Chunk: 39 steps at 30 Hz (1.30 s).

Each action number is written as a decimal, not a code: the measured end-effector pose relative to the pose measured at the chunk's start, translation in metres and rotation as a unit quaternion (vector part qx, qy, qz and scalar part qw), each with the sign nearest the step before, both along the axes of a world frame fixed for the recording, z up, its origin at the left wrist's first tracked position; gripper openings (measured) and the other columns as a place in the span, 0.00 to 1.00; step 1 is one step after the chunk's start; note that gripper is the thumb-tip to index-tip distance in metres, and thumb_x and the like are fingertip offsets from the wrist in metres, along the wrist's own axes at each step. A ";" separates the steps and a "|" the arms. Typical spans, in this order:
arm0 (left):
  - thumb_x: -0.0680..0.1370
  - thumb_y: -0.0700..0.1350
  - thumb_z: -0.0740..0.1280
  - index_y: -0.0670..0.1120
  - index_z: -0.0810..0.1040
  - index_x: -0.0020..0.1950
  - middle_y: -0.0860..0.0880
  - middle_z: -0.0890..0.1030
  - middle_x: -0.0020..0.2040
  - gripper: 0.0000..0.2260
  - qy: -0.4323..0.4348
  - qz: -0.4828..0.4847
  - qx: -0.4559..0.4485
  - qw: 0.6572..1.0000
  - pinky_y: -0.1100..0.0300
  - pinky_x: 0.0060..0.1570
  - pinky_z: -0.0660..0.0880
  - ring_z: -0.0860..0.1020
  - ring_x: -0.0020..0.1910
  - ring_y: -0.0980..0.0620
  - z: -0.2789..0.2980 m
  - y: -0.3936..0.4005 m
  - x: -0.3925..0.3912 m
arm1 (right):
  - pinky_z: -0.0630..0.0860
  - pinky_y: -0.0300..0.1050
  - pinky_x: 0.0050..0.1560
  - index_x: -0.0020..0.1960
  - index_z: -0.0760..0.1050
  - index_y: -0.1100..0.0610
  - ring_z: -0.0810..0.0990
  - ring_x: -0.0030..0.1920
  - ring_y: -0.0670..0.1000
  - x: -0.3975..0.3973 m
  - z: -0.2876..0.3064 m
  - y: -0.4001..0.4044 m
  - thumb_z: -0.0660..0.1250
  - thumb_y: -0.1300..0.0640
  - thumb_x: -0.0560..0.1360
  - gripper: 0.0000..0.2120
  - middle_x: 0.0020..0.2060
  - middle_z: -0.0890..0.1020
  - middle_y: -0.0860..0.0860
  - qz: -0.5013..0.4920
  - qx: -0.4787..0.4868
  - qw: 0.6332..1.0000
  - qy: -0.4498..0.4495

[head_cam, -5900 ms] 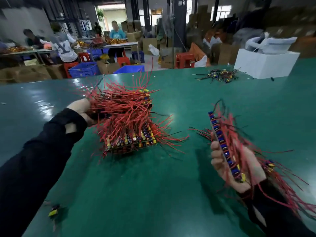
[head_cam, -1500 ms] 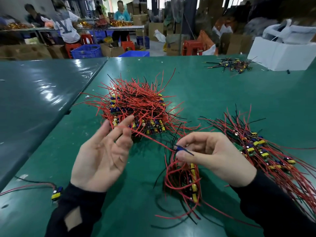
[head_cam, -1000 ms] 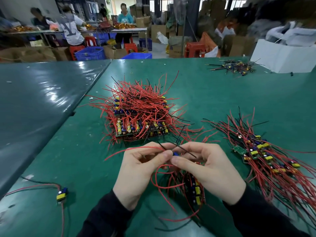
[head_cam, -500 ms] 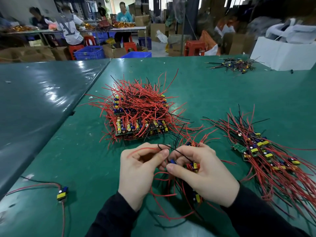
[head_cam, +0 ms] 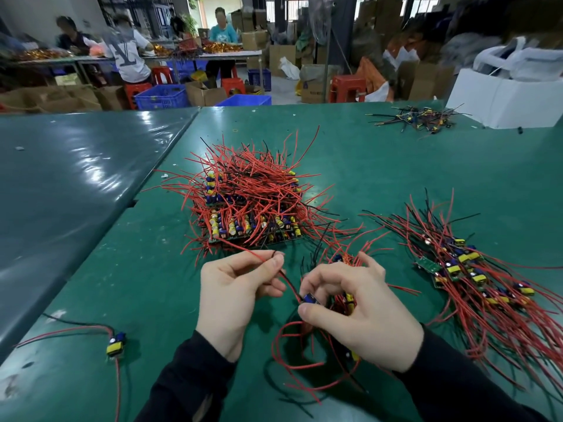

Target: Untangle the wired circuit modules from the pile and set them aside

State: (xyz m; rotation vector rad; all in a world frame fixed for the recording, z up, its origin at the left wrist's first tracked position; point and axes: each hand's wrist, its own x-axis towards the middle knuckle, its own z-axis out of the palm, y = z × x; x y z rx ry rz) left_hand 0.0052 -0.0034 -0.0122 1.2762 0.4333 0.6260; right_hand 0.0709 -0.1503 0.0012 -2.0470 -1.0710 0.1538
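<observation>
Hands have drawn slightly apart since half a second ago. Left hand (head_cam: pixel 240 295) pinches a red wire (head_cam: pixel 259 257); right hand (head_cam: pixel 359 312) pinches a small module (head_cam: pixel 310 298) between thumb and forefinger, above a loose clump (head_cam: pixel 307 354) on the green table (head_cam: pixel 396 166). Main pile (head_cam: pixel 249 205) sits just beyond; sorted bunch (head_cam: pixel 475 281) lies right. Step: freeing one module. Next, likely: draw the wire clear without dragging neighbours.
</observation>
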 end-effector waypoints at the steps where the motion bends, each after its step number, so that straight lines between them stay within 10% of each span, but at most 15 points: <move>1: 0.71 0.34 0.69 0.36 0.82 0.38 0.43 0.79 0.28 0.03 0.003 0.002 0.006 1.000 0.67 0.23 0.72 0.75 0.23 0.53 -0.001 -0.001 0.000 | 0.40 0.46 0.71 0.37 0.73 0.45 0.77 0.49 0.38 -0.001 -0.001 0.000 0.69 0.47 0.66 0.05 0.32 0.79 0.44 0.004 -0.001 1.000 -0.013; 11: 0.73 0.38 0.69 0.38 0.84 0.39 0.39 0.78 0.30 0.06 0.005 -0.010 0.038 0.999 0.66 0.22 0.71 0.75 0.22 0.52 0.003 0.000 -0.003 | 0.34 0.42 0.68 0.39 0.74 0.45 0.73 0.55 0.33 0.000 -0.006 0.001 0.61 0.32 0.64 0.17 0.34 0.81 0.36 0.003 -0.019 0.998 -0.057; 16: 0.69 0.40 0.71 0.39 0.84 0.39 0.41 0.82 0.33 0.05 -0.001 0.027 0.069 0.997 0.67 0.24 0.70 0.76 0.26 0.55 0.006 -0.003 -0.003 | 0.36 0.42 0.68 0.45 0.76 0.44 0.73 0.55 0.32 0.001 -0.009 0.003 0.62 0.41 0.69 0.10 0.44 0.80 0.37 0.000 0.007 0.998 -0.061; 25: 0.65 0.40 0.68 0.39 0.84 0.34 0.48 0.77 0.29 0.07 0.054 -0.097 -0.341 0.934 0.74 0.16 0.63 0.67 0.19 0.61 0.015 0.011 -0.006 | 0.38 0.48 0.70 0.44 0.73 0.45 0.74 0.57 0.38 -0.003 -0.007 0.005 0.63 0.49 0.74 0.02 0.43 0.78 0.37 0.097 0.031 0.993 -0.065; 39: 0.68 0.45 0.66 0.39 0.85 0.38 0.47 0.79 0.32 0.11 0.038 -0.101 -0.322 0.941 0.73 0.18 0.67 0.71 0.22 0.60 0.021 0.020 -0.009 | 0.41 0.52 0.71 0.39 0.75 0.46 0.74 0.51 0.36 0.005 -0.010 0.002 0.61 0.49 0.74 0.07 0.39 0.78 0.39 0.047 0.009 0.994 -0.101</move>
